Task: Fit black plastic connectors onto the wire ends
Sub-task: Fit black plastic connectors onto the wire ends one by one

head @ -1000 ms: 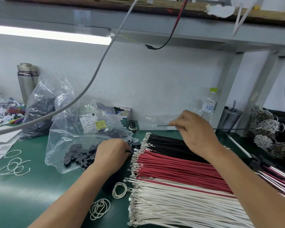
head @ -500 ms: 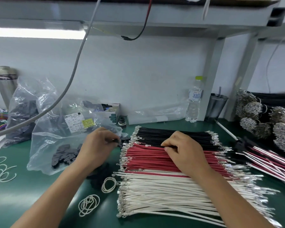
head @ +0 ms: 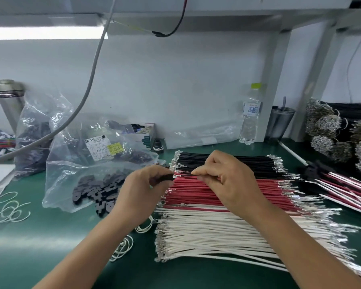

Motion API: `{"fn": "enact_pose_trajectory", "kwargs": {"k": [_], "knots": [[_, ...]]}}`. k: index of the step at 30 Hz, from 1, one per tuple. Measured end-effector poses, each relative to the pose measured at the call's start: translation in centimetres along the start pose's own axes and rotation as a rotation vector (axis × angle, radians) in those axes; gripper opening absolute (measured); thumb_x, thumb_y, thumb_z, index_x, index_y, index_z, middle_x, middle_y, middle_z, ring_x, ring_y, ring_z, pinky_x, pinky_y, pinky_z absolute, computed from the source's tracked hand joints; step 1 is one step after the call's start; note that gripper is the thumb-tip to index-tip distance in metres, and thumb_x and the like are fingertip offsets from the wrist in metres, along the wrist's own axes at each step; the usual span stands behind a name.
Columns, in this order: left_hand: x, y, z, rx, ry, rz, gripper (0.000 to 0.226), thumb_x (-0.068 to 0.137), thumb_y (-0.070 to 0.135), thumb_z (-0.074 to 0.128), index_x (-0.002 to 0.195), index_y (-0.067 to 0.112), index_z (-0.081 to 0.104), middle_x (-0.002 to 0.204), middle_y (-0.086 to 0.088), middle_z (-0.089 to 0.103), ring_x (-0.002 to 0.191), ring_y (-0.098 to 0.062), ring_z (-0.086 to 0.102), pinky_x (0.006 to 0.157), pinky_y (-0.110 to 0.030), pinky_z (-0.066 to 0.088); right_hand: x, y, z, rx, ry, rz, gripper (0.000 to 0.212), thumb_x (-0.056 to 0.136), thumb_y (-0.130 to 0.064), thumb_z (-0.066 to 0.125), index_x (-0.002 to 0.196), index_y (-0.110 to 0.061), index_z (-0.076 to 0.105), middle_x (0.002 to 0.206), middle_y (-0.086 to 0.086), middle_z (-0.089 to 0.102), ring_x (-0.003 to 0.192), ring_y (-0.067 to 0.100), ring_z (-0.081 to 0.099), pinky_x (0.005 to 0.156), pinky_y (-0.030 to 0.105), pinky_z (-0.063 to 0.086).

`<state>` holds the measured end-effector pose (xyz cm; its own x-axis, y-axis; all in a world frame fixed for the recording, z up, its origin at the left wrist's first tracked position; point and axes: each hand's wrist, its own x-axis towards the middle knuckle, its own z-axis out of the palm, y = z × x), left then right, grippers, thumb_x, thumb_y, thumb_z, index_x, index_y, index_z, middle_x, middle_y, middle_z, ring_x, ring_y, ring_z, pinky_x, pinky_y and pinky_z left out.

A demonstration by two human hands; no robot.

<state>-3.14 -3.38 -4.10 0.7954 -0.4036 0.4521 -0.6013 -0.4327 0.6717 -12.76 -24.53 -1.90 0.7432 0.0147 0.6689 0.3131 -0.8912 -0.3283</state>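
pinching a black connector (head: pixel 165 177) in the left hand (head: pixel 142 190), right hand (head: pixel 227 180) pinching a wire (head: pixel 184 174) over the green bench (head: pixel 50 247).

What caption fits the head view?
Left hand holds a black connector; right hand pinches a wire toward it above the wire rows.

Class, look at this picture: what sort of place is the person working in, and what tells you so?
Probably a wire-harness assembly bench in a small factory. Sorted black, red and white wires with metal terminals cover the green mat, a bag of black connectors lies beside them, and finished bundles are stacked at right.
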Motion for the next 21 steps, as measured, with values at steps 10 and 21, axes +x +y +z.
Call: {"fn": "enact_pose_trajectory", "kwargs": {"k": [10,21], "knots": [[-0.1,0.8,0.2,-0.184,0.035,0.011,0.033,0.079,0.018,0.088,0.083,0.048,0.075,0.086,0.021,0.072,0.072,-0.001,0.065,0.064,-0.008,0.048,0.1,0.3,-0.3,0.041,0.028,0.028,0.014,0.087,-0.025,0.077,0.098,-0.032,0.080,0.081,-0.015,0.055,0.078,0.005,0.056,0.067,0.026,0.046],[-0.3,0.8,-0.3,0.000,-0.039,0.111,0.019,0.084,0.020,0.083,0.099,0.031,0.082,0.085,0.014,0.068,0.076,-0.007,0.064,0.070,-0.019,0.051,0.0,-0.2,0.8,0.081,-0.085,0.084,0.010,0.090,-0.025,0.074,0.097,-0.029,0.079,0.085,-0.014,0.057,0.081,0.003,0.056,0.071,0.028,0.046]]}}
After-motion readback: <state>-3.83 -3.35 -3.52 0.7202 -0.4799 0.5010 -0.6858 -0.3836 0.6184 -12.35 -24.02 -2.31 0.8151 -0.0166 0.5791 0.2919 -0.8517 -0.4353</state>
